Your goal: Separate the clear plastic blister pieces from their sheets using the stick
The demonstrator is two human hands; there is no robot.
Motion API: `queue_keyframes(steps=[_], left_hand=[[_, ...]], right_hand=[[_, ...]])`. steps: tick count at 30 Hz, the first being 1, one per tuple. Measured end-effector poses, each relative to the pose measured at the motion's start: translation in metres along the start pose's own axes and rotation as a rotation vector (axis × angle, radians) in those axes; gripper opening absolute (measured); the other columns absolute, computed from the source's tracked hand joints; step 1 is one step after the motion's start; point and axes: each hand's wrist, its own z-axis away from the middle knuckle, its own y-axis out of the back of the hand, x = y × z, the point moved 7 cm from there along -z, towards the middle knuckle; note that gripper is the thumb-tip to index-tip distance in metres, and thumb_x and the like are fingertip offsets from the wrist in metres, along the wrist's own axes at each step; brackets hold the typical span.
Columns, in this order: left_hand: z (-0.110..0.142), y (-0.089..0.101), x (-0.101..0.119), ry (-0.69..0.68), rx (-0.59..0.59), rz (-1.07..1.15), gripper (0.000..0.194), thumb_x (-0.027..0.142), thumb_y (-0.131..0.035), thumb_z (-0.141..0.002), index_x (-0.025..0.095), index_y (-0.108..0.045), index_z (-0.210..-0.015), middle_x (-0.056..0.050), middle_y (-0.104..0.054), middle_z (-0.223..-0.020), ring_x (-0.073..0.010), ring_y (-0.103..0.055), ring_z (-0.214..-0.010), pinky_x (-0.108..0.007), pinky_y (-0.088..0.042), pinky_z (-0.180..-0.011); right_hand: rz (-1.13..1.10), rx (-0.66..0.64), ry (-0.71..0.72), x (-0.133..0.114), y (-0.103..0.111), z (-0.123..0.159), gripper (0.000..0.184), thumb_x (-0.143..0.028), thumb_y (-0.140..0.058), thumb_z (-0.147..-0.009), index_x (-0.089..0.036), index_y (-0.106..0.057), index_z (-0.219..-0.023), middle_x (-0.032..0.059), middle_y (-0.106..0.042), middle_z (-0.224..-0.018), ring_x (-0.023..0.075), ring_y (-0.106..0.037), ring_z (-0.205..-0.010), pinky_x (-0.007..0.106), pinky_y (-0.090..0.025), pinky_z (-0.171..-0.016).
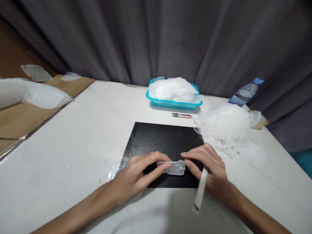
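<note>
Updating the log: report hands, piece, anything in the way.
Left hand pinching plastic piece over black mat. Right hand at piece's edge, holding white stick. White pile beyond right hand, off the piece.

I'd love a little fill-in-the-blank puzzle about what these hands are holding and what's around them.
1. The left hand pinches a translucent piece over a mat coloured ____.
2. The slender pale tool is held by the ____.
3. The snips lie between that mat and the ____ heaped with white pieces.
4. The bottle's cap is ____.

Missing words: black; right hand; basket; blue.
</note>
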Motion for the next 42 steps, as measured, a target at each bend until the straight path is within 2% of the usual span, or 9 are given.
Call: queue_keyframes(steps=[3, 6, 10, 14, 22, 27, 33, 38, 42], left_hand=[[-0.002, 0.004, -0.002, 0.011, 0.030, -0.010, 0.011, 0.025, -0.060, -0.105, 0.026, -0.070, -0.111, 0.003, -0.078, -0.101, -0.0128, -0.074, -0.089, -0.019, -0.053, -0.082], [-0.004, 0.008, -0.002, 0.000, 0.065, -0.014, 0.011, 0.024, -0.061, -0.104, 0.027, -0.070, -0.109, 0.004, -0.078, -0.098, -0.0115, -0.074, -0.085, -0.017, -0.053, -0.078], [-0.005, 0.011, -0.002, 0.004, 0.096, -0.015, 0.011, 0.024, -0.061, -0.103, 0.027, -0.072, -0.106, 0.005, -0.077, -0.097, -0.0109, -0.073, -0.083, -0.016, -0.052, -0.077], [-0.005, 0.011, -0.006, 0.042, 0.092, -0.014, 0.012, 0.026, -0.061, -0.104, 0.026, -0.072, -0.105, 0.005, -0.077, -0.097, -0.0115, -0.073, -0.084, -0.017, -0.052, -0.078], [-0.003, 0.008, -0.013, 0.088, 0.042, 0.028, 0.013, 0.030, -0.058, -0.105, 0.026, -0.070, -0.106, 0.005, -0.077, -0.099, -0.0123, -0.071, -0.087, -0.019, -0.051, -0.080], [-0.002, 0.012, -0.021, 0.147, 0.030, 0.022, 0.015, 0.034, -0.057, -0.106, 0.027, -0.069, -0.106, 0.005, -0.075, -0.099, -0.0124, -0.070, -0.088, -0.021, -0.048, -0.081], [-0.005, 0.015, -0.027, 0.149, 0.026, 0.045, 0.017, 0.038, -0.056, -0.106, 0.027, -0.068, -0.105, 0.006, -0.074, -0.099, -0.0117, -0.068, -0.089, -0.021, -0.046, -0.080], [-0.006, 0.010, -0.030, 0.155, 0.002, 0.044, 0.021, 0.042, -0.054, -0.107, 0.025, -0.067, -0.105, 0.005, -0.073, -0.094, -0.0126, -0.067, -0.085, -0.024, -0.045, -0.079], [-0.005, 0.008, -0.032, 0.162, -0.020, 0.047, 0.022, 0.042, -0.052, -0.108, 0.025, -0.066, -0.104, 0.004, -0.073, -0.095, -0.0131, -0.067, -0.086, -0.025, -0.045, -0.079]], right_hand=[[0.253, 0.045, -0.041, 0.025, 0.019, -0.003, 0.017, -0.020, -0.065, -0.100, -0.022, -0.069, -0.116, 0.0068, -0.075, -0.098, 0.0214, -0.065, -0.087, 0.037, -0.051, -0.077], [0.631, 0.164, -0.180, 0.061, 0.057, -0.004, 0.018, -0.030, -0.065, -0.101, -0.020, -0.069, -0.115, 0.0107, -0.072, -0.106, 0.0270, -0.061, -0.095, 0.041, -0.048, -0.081], [0.907, 0.244, -0.413, 0.101, 0.098, 0.003, 0.045, -0.054, -0.057, -0.101, -0.018, -0.065, -0.125, 0.0154, -0.065, -0.114, 0.0343, -0.057, -0.104, 0.041, -0.045, -0.074], [0.937, 0.223, -0.439, 0.114, 0.103, 0.005, 0.051, -0.060, -0.046, -0.103, -0.020, -0.063, -0.130, 0.0141, -0.063, -0.114, 0.0337, -0.056, -0.104, 0.039, -0.043, -0.072], [0.818, 0.344, -0.364, 0.096, 0.101, 0.002, 0.027, -0.045, -0.057, -0.102, -0.021, -0.068, -0.097, 0.0052, -0.065, -0.086, 0.0224, -0.057, -0.078, 0.033, -0.038, -0.065], [0.426, 0.330, -0.452, 0.091, 0.085, -0.014, 0.025, -0.047, -0.063, -0.098, -0.023, -0.062, -0.102, 0.0019, -0.072, -0.089, 0.0189, -0.066, -0.073, 0.030, -0.043, -0.067], [0.127, 0.205, -0.445, 0.118, 0.036, -0.100, 0.021, -0.045, -0.060, -0.097, -0.024, -0.058, -0.101, 0.0013, -0.076, -0.088, 0.0197, -0.067, -0.075, 0.030, -0.043, -0.071], [0.118, 0.194, -0.557, 0.164, 0.000, -0.178, 0.021, -0.041, -0.059, -0.094, -0.021, -0.059, -0.102, 0.0045, -0.078, -0.089, 0.0208, -0.067, -0.078, 0.031, -0.043, -0.070], [0.199, 0.155, -0.579, 0.179, -0.016, -0.208, 0.013, -0.035, -0.062, -0.093, -0.022, -0.062, -0.097, 0.0048, -0.077, -0.096, 0.0249, -0.068, -0.091, 0.035, -0.045, -0.077]])
